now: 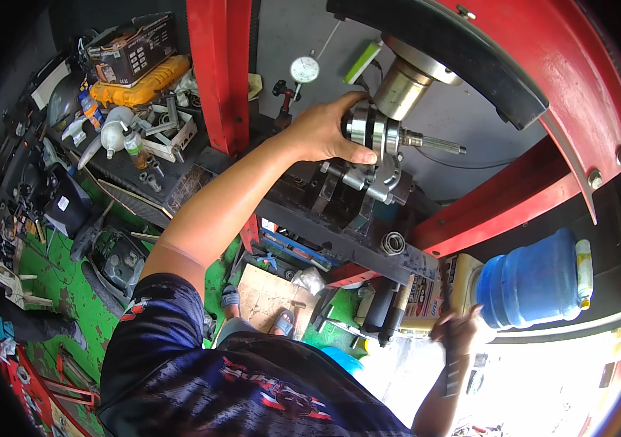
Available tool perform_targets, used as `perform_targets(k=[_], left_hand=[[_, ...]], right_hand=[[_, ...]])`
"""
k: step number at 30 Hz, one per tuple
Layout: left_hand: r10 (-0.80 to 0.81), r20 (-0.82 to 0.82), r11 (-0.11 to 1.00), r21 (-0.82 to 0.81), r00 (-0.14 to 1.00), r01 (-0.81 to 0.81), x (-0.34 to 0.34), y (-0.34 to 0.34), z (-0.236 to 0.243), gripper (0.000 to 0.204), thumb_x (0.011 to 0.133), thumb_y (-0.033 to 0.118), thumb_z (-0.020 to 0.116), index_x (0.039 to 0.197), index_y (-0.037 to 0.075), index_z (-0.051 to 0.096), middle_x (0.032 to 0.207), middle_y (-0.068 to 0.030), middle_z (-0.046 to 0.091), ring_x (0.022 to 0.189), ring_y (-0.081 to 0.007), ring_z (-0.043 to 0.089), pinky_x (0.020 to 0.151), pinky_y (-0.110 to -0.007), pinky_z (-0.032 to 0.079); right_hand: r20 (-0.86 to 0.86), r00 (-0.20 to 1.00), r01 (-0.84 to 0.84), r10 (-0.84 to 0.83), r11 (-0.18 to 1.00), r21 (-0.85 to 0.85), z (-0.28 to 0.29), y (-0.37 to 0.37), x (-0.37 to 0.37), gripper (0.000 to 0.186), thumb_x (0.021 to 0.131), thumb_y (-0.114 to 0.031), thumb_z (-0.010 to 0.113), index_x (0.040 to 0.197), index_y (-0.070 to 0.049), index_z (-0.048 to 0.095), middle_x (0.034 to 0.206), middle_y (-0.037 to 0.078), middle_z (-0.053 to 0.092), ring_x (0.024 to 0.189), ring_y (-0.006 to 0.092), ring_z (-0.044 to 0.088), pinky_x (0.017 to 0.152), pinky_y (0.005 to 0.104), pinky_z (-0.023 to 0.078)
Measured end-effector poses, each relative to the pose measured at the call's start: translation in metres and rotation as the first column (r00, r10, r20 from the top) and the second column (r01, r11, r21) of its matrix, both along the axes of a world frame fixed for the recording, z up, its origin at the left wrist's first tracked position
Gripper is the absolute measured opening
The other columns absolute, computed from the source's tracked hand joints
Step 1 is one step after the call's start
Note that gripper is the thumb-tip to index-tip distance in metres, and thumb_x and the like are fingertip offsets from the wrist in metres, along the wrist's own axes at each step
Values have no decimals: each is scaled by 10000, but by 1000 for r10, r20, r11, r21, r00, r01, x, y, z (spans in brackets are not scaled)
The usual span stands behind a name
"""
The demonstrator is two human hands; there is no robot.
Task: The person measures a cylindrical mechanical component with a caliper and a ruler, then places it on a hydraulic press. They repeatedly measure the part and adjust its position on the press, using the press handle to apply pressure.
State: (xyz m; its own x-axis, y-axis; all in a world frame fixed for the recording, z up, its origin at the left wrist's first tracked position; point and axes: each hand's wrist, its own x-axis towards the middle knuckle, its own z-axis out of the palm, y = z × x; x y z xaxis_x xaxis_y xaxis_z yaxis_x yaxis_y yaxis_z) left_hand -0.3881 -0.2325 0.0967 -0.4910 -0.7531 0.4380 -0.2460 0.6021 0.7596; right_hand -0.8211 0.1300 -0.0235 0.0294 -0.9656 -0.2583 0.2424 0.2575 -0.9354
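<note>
A shiny metal crankshaft [387,137] sits under the round steel ram [402,87] of a red press, its thin splined end pointing right. My left hand [330,131] is closed around the crankshaft's left side, with the thumb along its near face. Below it, a connecting rod [381,191] and a steel pin lie over the dark press bed [310,211]. My right hand [460,329] is low at the right, beside a blue water jug [529,280]. Motion and glare smear its fingers, so their grip is unclear.
A dial gauge [305,69] stands behind the press bed. One bearing-like ring [393,243] rests on the bed's near right end. Red press posts [219,73] rise at both sides. At left, a bench holds bottles, an orange case [139,81] and loose metal parts.
</note>
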Motion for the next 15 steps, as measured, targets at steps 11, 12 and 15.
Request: perform_targets(k=[11,12,15], left_hand=[[1,10,1000,-2,1000,-1,-1,-1,1,1232,559,704,866,1529,69,448,1339,-212,667,1263,-372,632,1060,-426,494],[2,15,1000,-5,1000,-2,-1,-1,2,1235,558,708,863,1529,69,448,1338,-213,667,1263,-372,632,1059,-429,494],[-1,21,1000,-18,1000,1,-4,-1,2,1239,554,715,859,1529,71,448,1331,-212,671,1261,-369,633,1056,-432,496]], right_hand=[[92,973,192,-210,967,168,-49,7,38,921,962,-831,277,720,-15,628,725,176,619,649,330,606,665,452,509],[80,949,257,-306,893,370,-75,19,42,931,945,-849,296,728,-13,643,723,174,618,659,333,609,662,455,506],[57,934,296,-354,850,436,-94,31,31,944,946,-843,319,767,3,699,734,170,620,712,329,613,665,452,492]])
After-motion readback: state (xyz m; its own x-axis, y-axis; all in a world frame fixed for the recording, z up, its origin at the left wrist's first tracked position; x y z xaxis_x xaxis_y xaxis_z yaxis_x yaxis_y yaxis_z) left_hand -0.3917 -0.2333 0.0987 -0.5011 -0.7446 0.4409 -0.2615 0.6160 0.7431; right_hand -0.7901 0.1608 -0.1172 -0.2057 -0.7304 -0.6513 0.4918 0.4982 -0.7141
